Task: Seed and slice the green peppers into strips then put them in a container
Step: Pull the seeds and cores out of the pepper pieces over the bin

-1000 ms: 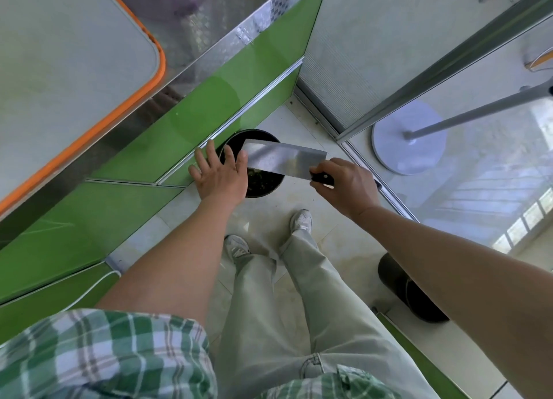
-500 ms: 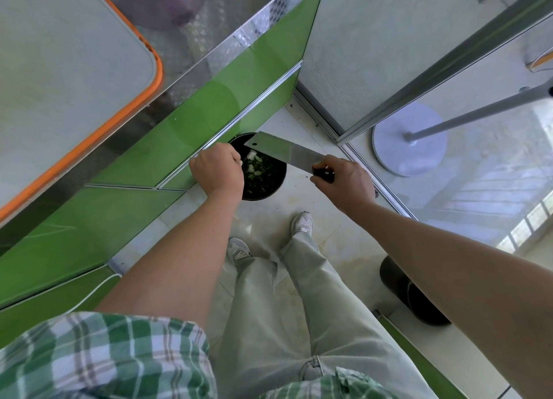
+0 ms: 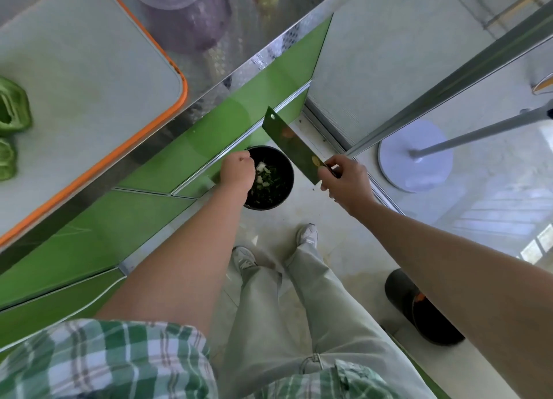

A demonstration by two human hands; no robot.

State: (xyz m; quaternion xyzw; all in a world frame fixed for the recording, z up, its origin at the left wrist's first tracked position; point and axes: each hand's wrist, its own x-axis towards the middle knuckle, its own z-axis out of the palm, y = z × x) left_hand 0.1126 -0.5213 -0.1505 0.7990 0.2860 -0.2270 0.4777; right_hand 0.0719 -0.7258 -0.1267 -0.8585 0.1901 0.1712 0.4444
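Your left hand (image 3: 238, 174) is curled into a fist above the round black bin (image 3: 282, 162) of green scraps; whether it holds anything is hidden. Just right of it, your right hand (image 3: 344, 180) grips the broad steel cleaver (image 3: 290, 144). The cut green peppers (image 3: 12, 108) lie far left of both hands, on the orange-rimmed white cutting board (image 3: 89, 78).

My left hand (image 3: 238, 174) hangs curled in a fist over the black floor bin (image 3: 281, 162) of scraps, my right hand (image 3: 344, 177) grips the cleaver (image 3: 290, 144) tilted above it, and green pepper pieces (image 3: 12, 108) lie on the orange-rimmed cutting board (image 3: 89, 69).
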